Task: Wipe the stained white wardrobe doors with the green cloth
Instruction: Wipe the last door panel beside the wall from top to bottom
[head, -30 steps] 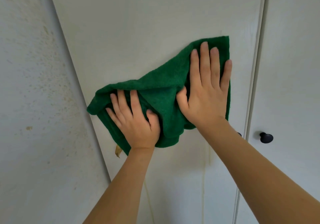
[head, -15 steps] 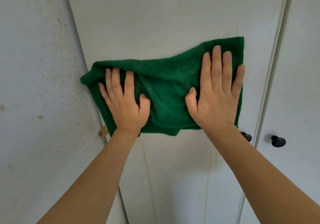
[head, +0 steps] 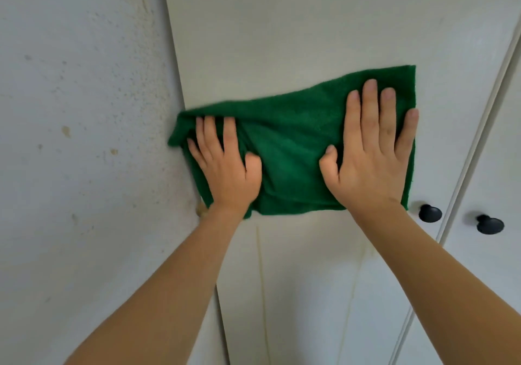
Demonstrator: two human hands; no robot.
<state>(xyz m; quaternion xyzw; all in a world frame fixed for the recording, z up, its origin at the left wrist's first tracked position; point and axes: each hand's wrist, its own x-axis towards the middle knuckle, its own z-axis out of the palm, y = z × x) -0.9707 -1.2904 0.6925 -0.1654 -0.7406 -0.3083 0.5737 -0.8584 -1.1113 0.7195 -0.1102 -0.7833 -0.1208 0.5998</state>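
Palms flat: your left hand and right hand spread the green cloth against the door, covering more stain.

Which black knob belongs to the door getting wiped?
Find the big white wardrobe door under the green cloth. Near its right edge, just below the cloth, sits a round black knob. The other black knob lies across the gap, on the neighbouring door.

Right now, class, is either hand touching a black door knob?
No: both the left hand and right hand press flat on the cloth, apart from the knobs.
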